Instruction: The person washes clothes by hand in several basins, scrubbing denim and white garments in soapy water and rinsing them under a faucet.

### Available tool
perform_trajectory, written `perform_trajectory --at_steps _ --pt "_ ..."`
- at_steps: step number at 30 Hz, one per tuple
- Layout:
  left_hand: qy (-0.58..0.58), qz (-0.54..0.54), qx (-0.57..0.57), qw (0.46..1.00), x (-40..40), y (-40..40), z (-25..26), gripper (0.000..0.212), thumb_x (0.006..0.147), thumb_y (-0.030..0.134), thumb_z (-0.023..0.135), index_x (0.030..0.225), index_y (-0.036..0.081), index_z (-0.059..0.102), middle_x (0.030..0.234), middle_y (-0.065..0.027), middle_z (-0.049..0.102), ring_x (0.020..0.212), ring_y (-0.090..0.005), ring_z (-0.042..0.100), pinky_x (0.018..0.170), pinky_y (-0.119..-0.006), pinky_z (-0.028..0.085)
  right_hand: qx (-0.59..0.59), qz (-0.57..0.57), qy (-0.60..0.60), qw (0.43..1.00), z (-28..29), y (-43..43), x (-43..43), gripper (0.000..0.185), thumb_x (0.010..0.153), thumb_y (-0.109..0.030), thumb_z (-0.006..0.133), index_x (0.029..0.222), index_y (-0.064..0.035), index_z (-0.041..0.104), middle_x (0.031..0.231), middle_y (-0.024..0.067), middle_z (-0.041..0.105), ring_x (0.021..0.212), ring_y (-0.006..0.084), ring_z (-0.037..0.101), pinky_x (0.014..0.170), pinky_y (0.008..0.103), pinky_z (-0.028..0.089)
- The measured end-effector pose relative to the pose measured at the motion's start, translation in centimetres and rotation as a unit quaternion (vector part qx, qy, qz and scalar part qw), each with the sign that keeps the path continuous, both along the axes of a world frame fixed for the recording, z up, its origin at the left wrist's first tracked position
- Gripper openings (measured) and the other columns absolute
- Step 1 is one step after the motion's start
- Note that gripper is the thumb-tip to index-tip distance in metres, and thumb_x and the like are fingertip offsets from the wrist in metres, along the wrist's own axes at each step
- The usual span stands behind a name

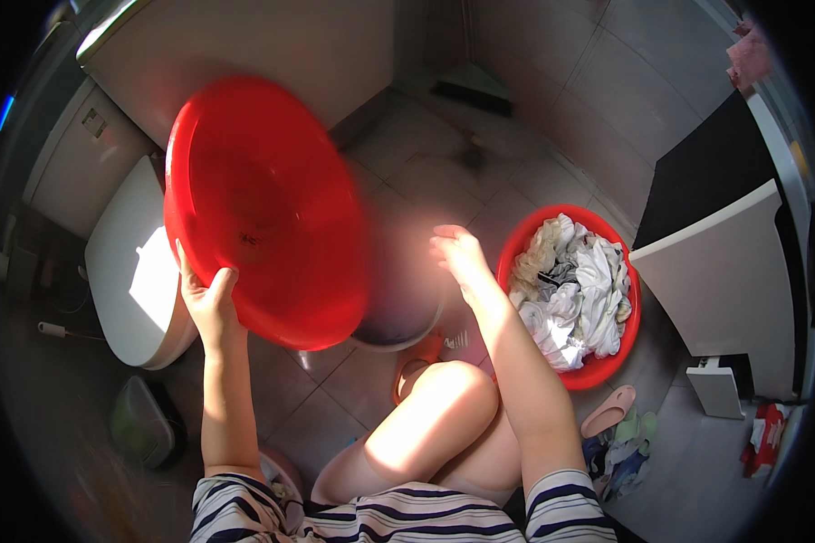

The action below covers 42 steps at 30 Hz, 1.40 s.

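My left hand [207, 292] grips the near rim of a large red plastic basin [272, 203], which is tilted up off the floor with its hollow side towards me. Some dark specks lie on the basin's inner surface. Bare and away from the basin, my right hand [458, 254] hangs in the air with loosely bent fingers and nothing in it. Beneath it, partly covered by the red basin, a round tub [407, 332] stands on the tiles. To the right of my forearm, a second red basin [608, 373] holds a heap of wet-looking white clothes [584, 292].
A toilet with its white lid [129, 271] down stands at the left. Close by is a small green bin [142, 421]. A broom head [475, 88] lies near the back wall. On the right are a grey-white cabinet panel [720, 271], a pink slipper [609, 410] and other footwear.
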<state>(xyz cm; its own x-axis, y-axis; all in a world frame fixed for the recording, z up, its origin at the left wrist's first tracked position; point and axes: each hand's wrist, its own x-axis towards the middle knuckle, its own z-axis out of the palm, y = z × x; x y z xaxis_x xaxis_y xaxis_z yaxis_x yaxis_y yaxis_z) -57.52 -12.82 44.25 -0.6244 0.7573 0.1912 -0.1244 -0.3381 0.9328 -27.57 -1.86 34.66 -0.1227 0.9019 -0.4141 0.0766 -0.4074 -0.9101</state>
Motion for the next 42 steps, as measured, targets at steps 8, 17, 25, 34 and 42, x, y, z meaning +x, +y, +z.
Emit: perform_trajectory --at_steps 8,17,25,34,42 --pt "-0.03 -0.044 0.056 0.997 7.8 9.0 3.8 0.042 0.077 -0.006 0.056 0.118 0.004 0.053 0.103 -0.0103 0.063 0.091 -0.0211 0.062 0.081 -0.034 0.053 0.024 -0.118 -0.051 0.991 -7.2 2.9 4.7 0.042 0.083 -0.018 0.059 0.122 -0.0018 0.051 0.115 0.0161 0.057 0.103 0.0221 0.057 0.088 0.0315 0.044" --pt "-0.116 -0.083 0.027 0.989 16.8 23.7 -9.5 0.033 0.076 -0.003 0.053 0.109 0.0 0.056 0.101 -0.0063 0.061 0.089 -0.0154 0.058 0.081 -0.028 0.046 -0.162 -0.234 0.446 0.849 -12.1 4.9 6.2 0.042 0.09 -0.016 0.053 0.128 -0.0112 0.035 0.126 0.0102 0.046 0.111 0.0259 0.049 0.094 0.0449 0.042" --pt "-0.136 -0.093 -0.082 0.983 15.1 24.4 -21.2 0.048 0.084 0.006 0.055 0.131 0.0 0.042 0.127 -0.013 0.05 0.113 -0.0252 0.051 0.094 -0.035 0.043 -0.132 -0.248 0.5 0.82 -17.0 6.5 7.4 0.059 0.089 -0.009 0.05 0.14 -0.0066 0.021 0.14 0.0126 0.025 0.129 0.0278 0.032 0.105 0.0466 0.033" --pt "-0.052 -0.073 -0.394 0.915 10.5 25.9 -30.5 0.051 0.092 0.03 0.054 0.133 0.0 0.042 0.128 -0.0132 0.051 0.112 -0.0254 0.052 0.09 -0.032 0.044 -0.122 -0.03 0.223 0.967 -27.3 9.1 7.1 0.074 0.087 -0.024 0.057 0.145 -0.0165 0.012 0.15 0.0088 0.017 0.137 0.0279 0.02 0.104 0.0474 0.029" --pt "-0.114 -0.122 -0.41 0.897 12.7 25.5 -31.2 0.047 0.086 0.021 0.057 0.131 0.011 0.044 0.121 -0.0096 0.053 0.101 -0.0248 0.054 0.083 -0.037 0.047 -0.058 0.073 0.028 0.995 -22.6 9.9 9.3 0.06 0.089 -0.021 0.052 0.143 -0.0088 0.027 0.144 0.0087 0.035 0.13 0.0235 0.036 0.1 0.0425 0.035"
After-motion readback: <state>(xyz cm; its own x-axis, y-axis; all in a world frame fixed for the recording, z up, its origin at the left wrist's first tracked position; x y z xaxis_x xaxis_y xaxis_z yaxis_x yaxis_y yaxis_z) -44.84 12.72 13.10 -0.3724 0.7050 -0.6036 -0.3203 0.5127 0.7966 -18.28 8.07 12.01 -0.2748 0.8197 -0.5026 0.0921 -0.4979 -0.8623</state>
